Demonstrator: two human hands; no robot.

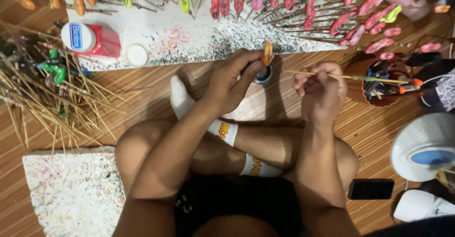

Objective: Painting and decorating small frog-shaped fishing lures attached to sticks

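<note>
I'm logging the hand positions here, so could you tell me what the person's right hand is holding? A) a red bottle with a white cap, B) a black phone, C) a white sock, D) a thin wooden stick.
D: the right hand pinches a thin wooden stick that runs off to the side, while the black phone lies on the floor.

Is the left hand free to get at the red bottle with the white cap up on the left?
Probably not yet: the left hand holds an orange piece over a small pot. The floor path to the red bottle looks unobstructed.
</note>
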